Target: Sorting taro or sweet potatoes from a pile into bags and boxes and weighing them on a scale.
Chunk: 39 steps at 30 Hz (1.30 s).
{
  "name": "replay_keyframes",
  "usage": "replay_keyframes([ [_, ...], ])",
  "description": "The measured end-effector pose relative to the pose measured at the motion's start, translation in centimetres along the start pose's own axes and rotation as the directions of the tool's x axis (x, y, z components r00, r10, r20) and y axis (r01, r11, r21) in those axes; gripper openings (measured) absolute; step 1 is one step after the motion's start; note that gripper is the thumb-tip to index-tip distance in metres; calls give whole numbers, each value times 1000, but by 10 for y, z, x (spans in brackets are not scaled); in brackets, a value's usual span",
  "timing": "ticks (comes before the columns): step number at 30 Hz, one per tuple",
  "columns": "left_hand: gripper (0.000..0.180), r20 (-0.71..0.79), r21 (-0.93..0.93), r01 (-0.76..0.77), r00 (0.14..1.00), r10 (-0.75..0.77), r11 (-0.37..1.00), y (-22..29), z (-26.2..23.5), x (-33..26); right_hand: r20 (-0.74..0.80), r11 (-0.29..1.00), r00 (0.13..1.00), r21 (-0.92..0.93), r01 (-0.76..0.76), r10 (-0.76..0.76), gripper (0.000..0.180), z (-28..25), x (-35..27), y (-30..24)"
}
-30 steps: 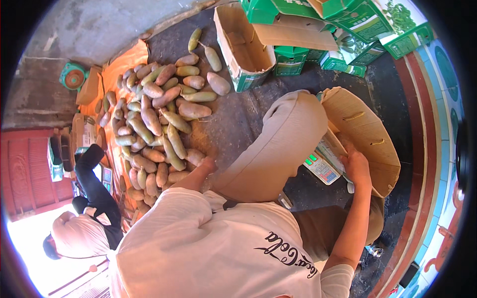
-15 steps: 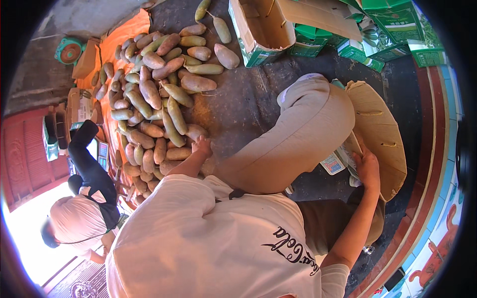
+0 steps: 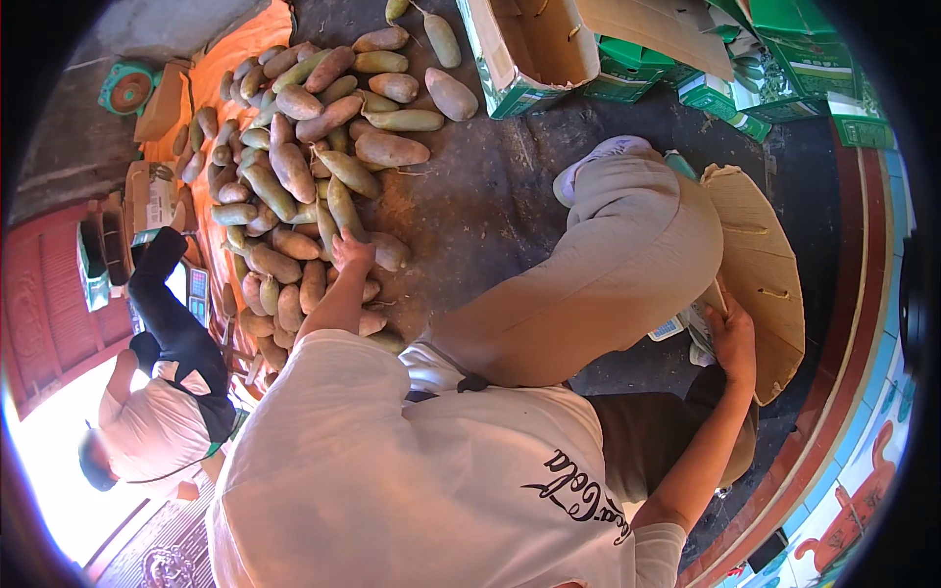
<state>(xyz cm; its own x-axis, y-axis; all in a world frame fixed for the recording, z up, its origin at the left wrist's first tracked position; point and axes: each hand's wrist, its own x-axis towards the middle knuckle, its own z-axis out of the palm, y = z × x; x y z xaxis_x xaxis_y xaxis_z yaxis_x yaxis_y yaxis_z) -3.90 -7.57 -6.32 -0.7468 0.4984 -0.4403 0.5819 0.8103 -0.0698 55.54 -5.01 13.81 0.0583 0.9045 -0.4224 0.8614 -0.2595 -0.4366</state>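
I squat in a white shirt and beige trousers over a dark floor. My left hand (image 3: 353, 251) reaches out to the near edge of a pile of long green and brown gourds (image 3: 294, 167), its fingers spread on top of one. My right hand (image 3: 731, 338) grips the edge of a brown cardboard box (image 3: 760, 265) beside my right knee. A small digital scale (image 3: 668, 328) lies partly hidden under that knee, just left of the hand.
An orange sheet (image 3: 211, 83) lies under the gourds. An open cardboard box (image 3: 529, 44) and stacked green cartons (image 3: 784, 78) stand at the far side. Another person (image 3: 157, 392) in a white shirt bends at my left. A green weighing scale (image 3: 127, 88) sits far left.
My left hand has moved forward from beside my knee onto the gourd pile. My right hand has stayed on the cardboard box. My head has tilted, shifting the view down.
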Motion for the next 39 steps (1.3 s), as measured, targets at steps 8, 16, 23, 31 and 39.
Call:
replay_keyframes([
  [8,95,-25,-170,46,998,-51,984,26,16,-5,-34,999,999,36,17,-16,28,4,1,2],
  [16,78,-150,-364,242,938,-313,899,32,9,14,7,990,999,138,-38,37,28,0,3,-6],
  [23,67,471,-570,441,867,-165,693,24,32,69,-19,994,999,110,-24,26,26,1,0,-2],
  [31,78,464,-624,517,848,-254,586,79,36,54,-53,997,998,74,22,-18,26,5,-1,-1],
  [39,67,-352,122,-236,898,265,964,78,-40,30,-107,997,994,65,44,-37,24,1,0,-13],
])
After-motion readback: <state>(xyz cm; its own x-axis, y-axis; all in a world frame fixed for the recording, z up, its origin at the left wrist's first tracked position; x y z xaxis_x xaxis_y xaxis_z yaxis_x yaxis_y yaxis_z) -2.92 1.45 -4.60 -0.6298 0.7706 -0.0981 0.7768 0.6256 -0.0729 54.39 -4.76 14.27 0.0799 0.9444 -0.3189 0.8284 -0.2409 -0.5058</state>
